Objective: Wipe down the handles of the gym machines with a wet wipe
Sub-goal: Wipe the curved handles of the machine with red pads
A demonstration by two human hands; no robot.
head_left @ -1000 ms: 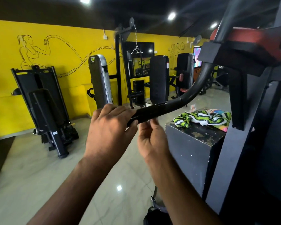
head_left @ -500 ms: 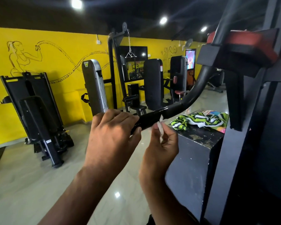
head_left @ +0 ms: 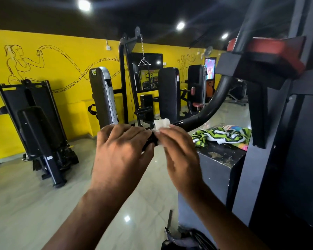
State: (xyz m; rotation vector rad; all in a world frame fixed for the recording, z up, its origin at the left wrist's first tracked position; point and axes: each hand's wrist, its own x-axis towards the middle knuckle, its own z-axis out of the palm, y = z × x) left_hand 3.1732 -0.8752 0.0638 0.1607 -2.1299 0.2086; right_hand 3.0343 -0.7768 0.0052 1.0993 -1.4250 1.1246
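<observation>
Now the wipe (head_left: 162,124) is showing as a white bunch at the centre of the frame, lying over the top of the handle (head_left: 202,112); half a second ago only a thin strip of it was peeking out between the fingers below the bar, and a second ago none of it was visible at all. The right hand (head_left: 179,150) is now arching over the bar instead of sitting under it, fingers curled and pinching the wipe against the handle. That suggests the wiping of this handle is only just starting, with the upper curve of the bar toward the right of the frame not yet touched.

The left hand (head_left: 121,152) is wrapping the end of the handle just left of centre, fingers closed over the top and thumb coming round from below, steadying it as it was a second ago. The two hands are nearly touching at the fingertips.

The gripped end of the handle is hidden under both hands, so how far the wipe is wrapping round is hard to tell. The striped towel (head_left: 222,135) is lying on the black block (head_left: 217,159) at centre right, apart from the hands. The machine's frame is cut off at the right edge.
</observation>
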